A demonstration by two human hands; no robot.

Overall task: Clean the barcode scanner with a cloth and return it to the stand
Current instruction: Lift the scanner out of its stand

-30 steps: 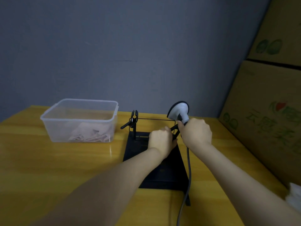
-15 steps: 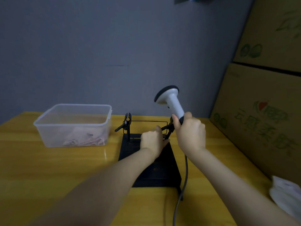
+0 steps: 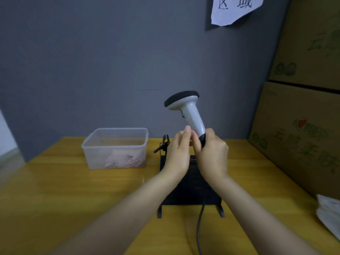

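Observation:
The white barcode scanner (image 3: 189,109) with a black head rim is held up above the black stand (image 3: 191,192), head tilted to the left. My right hand (image 3: 213,155) grips the dark lower end of its handle. My left hand (image 3: 179,153) is raised beside the handle, fingertips touching or nearly touching it, fingers loosely apart. The scanner's grey cable (image 3: 199,230) hangs down toward the near edge. A pale cloth (image 3: 123,159) lies inside the clear plastic box (image 3: 88,146) to the left of the stand.
The yellow wooden table (image 3: 55,190) carries everything. Stacked cardboard boxes (image 3: 301,126) stand along the right side. A white packet (image 3: 329,214) lies at the near right edge. A grey wall with a paper sign (image 3: 233,10) is behind.
My right hand has lifted the scanner up off the stand's clip. My left hand left the stand and rose to the handle. The view tilted upward.

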